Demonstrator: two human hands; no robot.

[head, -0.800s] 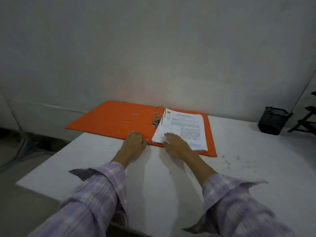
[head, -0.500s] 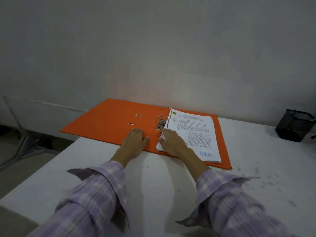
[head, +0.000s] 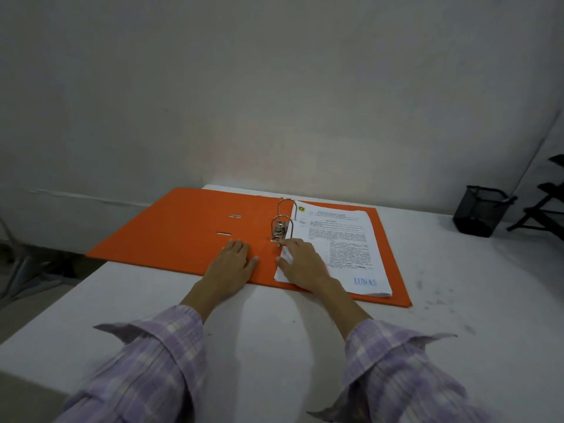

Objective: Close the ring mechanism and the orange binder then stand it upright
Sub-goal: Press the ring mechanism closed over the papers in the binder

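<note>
An orange binder (head: 183, 227) lies open and flat on the white table (head: 274, 340), its left cover hanging past the table's left edge. Two metal rings (head: 282, 218) and a lever stand at its spine. A stack of printed pages (head: 335, 242) rests on the right cover. My left hand (head: 232, 264) lies flat, palm down, on the orange spine area near the front edge. My right hand (head: 302, 261) rests on the near left corner of the pages, its fingertips right at the foot of the lever; whether they touch it I cannot tell.
A black mesh pen holder (head: 479, 210) stands at the table's far right, with a dark folding stand (head: 543, 206) behind it. A plain grey wall runs close behind the table. The floor drops away past the table's left edge.
My right hand has slid forward along the pages toward the lever. The left hand stays flat on the binder. The view has shifted closer.
</note>
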